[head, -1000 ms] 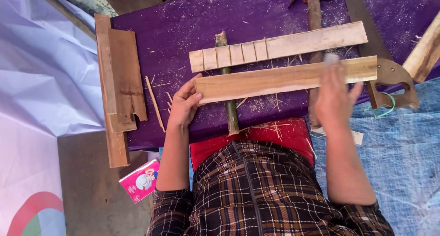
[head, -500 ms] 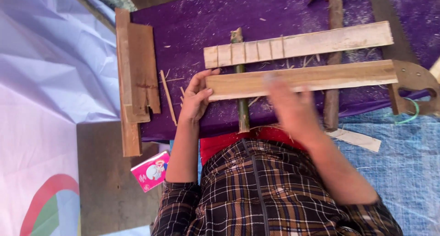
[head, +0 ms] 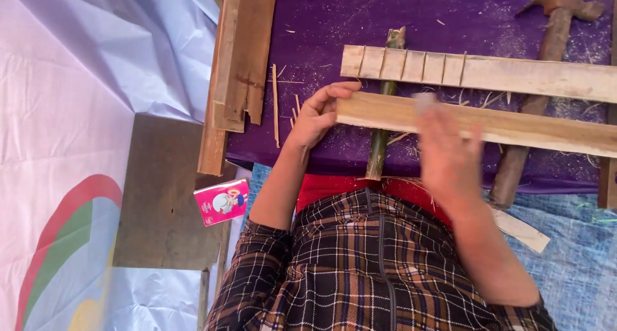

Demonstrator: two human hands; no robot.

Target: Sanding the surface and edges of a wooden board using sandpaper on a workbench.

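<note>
My left hand [head: 318, 116] grips the left end of a long pale wooden slat [head: 546, 128] lying across a purple cloth [head: 321, 22]. My right hand [head: 450, 157] is blurred over the middle of the same slat, with a small grey piece [head: 425, 100] under its fingertips against the wood. A second slat [head: 514, 74], marked with several cross cuts, lies parallel just beyond. A green bamboo stick [head: 379, 144] runs under both slats.
A rusty hammer [head: 553, 22] with a wooden handle lies under the slats at the right. Stacked brown boards [head: 241, 61] sit at the cloth's left edge. A pink carton [head: 222, 202] and a dark board [head: 160, 196] lie lower left, blue tarp [head: 578, 267] lower right.
My right hand has slid leftward along the near slat, from its right end to its middle. The left hand has kept its grip on the left end.
</note>
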